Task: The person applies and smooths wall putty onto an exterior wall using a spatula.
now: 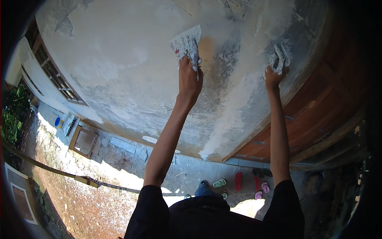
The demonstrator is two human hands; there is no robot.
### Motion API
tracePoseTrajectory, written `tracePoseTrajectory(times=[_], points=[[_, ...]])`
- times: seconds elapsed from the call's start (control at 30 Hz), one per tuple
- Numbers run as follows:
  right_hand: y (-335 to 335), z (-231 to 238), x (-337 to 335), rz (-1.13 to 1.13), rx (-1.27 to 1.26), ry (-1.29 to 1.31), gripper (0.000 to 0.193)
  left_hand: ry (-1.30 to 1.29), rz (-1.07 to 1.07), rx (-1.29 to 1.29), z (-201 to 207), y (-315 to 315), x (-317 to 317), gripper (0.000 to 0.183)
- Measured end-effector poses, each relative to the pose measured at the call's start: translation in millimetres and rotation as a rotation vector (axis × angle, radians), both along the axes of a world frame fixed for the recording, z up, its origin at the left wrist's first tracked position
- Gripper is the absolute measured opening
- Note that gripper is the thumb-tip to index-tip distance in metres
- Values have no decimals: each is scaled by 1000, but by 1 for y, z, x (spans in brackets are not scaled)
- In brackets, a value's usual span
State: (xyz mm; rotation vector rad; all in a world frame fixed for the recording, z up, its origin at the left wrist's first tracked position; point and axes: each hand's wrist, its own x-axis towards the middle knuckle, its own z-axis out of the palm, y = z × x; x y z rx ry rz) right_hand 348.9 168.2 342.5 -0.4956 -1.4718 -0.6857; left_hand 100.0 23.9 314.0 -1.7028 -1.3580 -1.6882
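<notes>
Both my arms reach up to a patchy grey-white wall (131, 59). My left hand (191, 81) is closed round a putty knife (188, 42) with a wide, flared blade. Lumpy grey-white putty coats much of that blade and its lower end near my fingers. Farther right, close to the door frame, my right hand (274, 75) is closed on a putty-smeared tool (281, 57) against the wall. Thick ridges of putty hide its shape, so its exact kind cannot be made out. Between the hands the wall shows a tan spot (207, 49) and dark, rough patches.
A reddish-brown wooden door (318, 103) is at the right. Below lie red sandals (238, 181), green clogs (219, 183) and pink sandals (265, 187). At the left are a barred window (55, 69), a wooden frame (84, 141) and a blue bucket (58, 122). A pole (47, 164) crosses the yard.
</notes>
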Motion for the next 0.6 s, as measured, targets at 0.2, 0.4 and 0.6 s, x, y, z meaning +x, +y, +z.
tracePoseTrajectory(times=[0.2, 0.4, 0.6], points=[[10, -7, -10, 16, -7, 100, 51, 187, 156, -171, -54, 44, 53, 21], [32, -28, -5, -74, -22, 74, 53, 248, -150, -571, -163, -5, 105, 18], [0, -7, 4, -60, -60, 56, 57, 174, -105, -58, -19, -20, 58, 27]])
